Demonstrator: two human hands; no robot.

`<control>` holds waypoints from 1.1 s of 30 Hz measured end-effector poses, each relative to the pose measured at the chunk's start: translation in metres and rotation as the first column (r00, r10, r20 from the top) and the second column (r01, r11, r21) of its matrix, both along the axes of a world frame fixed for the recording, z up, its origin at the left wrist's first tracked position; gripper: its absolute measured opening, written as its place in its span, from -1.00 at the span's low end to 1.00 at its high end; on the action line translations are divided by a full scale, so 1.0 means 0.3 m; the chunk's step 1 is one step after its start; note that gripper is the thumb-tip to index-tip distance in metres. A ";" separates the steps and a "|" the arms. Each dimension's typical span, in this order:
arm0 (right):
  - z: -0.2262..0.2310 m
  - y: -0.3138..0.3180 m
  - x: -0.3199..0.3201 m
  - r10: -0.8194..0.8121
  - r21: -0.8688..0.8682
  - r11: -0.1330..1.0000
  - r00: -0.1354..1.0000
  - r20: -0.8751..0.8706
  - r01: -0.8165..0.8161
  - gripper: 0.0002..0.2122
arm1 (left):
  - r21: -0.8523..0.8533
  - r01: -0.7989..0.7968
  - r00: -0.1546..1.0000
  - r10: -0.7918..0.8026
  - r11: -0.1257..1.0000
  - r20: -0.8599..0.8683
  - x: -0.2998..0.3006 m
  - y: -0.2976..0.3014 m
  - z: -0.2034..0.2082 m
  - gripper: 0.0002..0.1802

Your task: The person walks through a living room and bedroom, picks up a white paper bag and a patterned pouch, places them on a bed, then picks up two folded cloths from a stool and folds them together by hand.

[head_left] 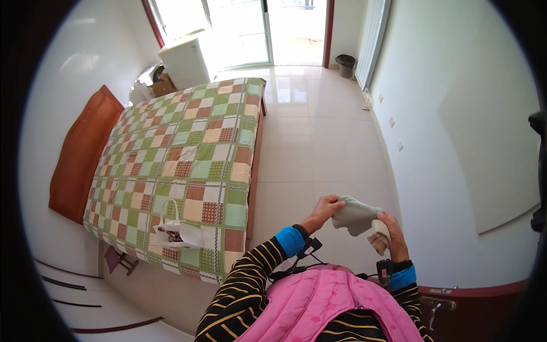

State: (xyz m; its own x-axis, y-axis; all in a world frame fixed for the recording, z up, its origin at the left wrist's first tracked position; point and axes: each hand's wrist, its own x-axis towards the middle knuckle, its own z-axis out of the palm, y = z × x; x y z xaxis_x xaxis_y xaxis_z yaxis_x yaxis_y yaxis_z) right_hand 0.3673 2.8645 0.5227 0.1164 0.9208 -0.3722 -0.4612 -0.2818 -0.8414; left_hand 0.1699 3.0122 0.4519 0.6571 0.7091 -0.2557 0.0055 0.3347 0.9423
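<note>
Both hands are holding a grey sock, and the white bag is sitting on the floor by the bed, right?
Not quite. The left hand and right hand do hold the grey sock, but the white bag sits on the bed, on its checked cover near the foot, not on the floor. The head view shows it.

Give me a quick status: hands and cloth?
Left hand pinching grey cloth. Right hand gripping its other end. Nothing between them; bed off left.
</note>
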 end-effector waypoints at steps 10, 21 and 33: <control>0.020 0.141 -0.098 0.184 0.063 0.982 0.981 -0.055 -0.180 -0.79 | 0.051 -0.195 0.977 0.198 0.980 -0.077 -0.218 0.035 0.029 -0.59; 0.117 0.278 -0.309 0.401 0.139 0.906 0.916 0.023 -0.400 -0.73 | 0.511 -0.192 0.948 0.294 0.838 -0.125 -0.422 0.000 0.098 -0.49; 0.234 0.283 -0.565 0.603 0.158 0.777 0.792 0.093 -0.610 -0.70 | 0.759 -0.069 0.859 0.426 0.648 -0.285 -0.528 -0.098 0.159 -0.37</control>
